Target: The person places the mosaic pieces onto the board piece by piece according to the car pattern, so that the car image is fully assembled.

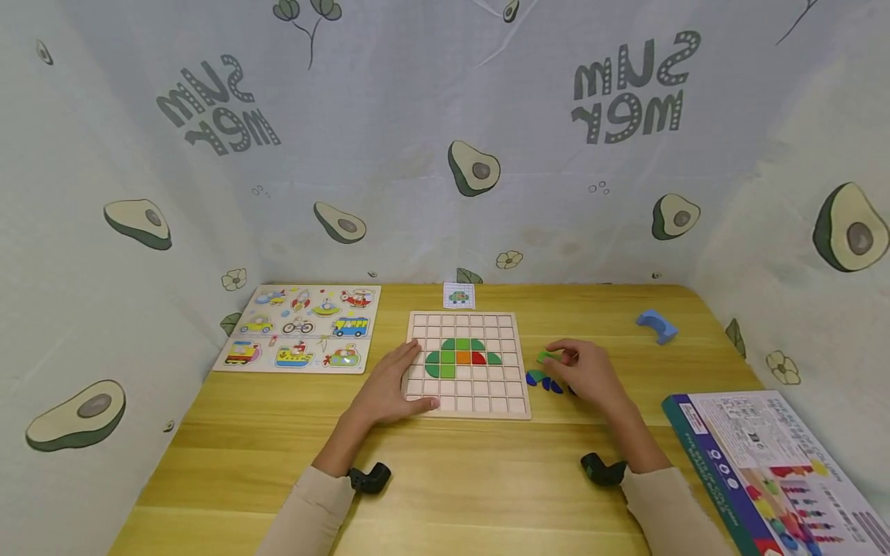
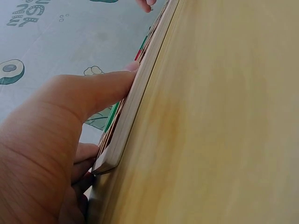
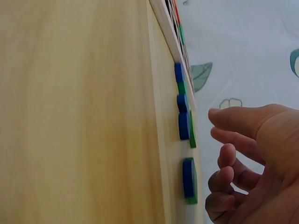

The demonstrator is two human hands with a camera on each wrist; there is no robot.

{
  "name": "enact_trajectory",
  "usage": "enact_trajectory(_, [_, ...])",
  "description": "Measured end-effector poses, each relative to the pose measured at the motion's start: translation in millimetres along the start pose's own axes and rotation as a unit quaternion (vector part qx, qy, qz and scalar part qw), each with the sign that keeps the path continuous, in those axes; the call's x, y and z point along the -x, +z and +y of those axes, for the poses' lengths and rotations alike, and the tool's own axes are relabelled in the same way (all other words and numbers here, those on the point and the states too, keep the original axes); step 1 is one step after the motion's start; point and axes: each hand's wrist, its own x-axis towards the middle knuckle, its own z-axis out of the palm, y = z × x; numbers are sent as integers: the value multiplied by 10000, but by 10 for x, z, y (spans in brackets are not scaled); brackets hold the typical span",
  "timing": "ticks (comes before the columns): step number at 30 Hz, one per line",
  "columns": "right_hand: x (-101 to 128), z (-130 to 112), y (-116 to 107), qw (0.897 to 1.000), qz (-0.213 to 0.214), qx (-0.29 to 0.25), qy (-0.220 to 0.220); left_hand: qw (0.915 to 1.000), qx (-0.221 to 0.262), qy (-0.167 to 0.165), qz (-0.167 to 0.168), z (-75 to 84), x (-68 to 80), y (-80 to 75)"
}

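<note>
"SUMMER", printed mirrored in grey letters, appears twice on the white avocado-patterned fabric backdrop (image 1: 417,116); the blue-edged box's (image 1: 779,463) print is illegible.

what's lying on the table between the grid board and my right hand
Loose blue pieces and a green piece lie between the grid board and the right hand, in the head view.

Pale grid board (image 1: 467,401) carries green, orange and red pieces; blue and green pieces (image 1: 545,380) lie beside it
</note>
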Motion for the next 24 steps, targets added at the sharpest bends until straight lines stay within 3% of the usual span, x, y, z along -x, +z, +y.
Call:
enact_trajectory(6, [-10,117,-37,9994,11,298,164,10000,-14,13,-4,10,5,-12])
enact_trajectory(24, [-24,153,-11,9987,29,429,275,10000,-21,36,27,-2,-2,5])
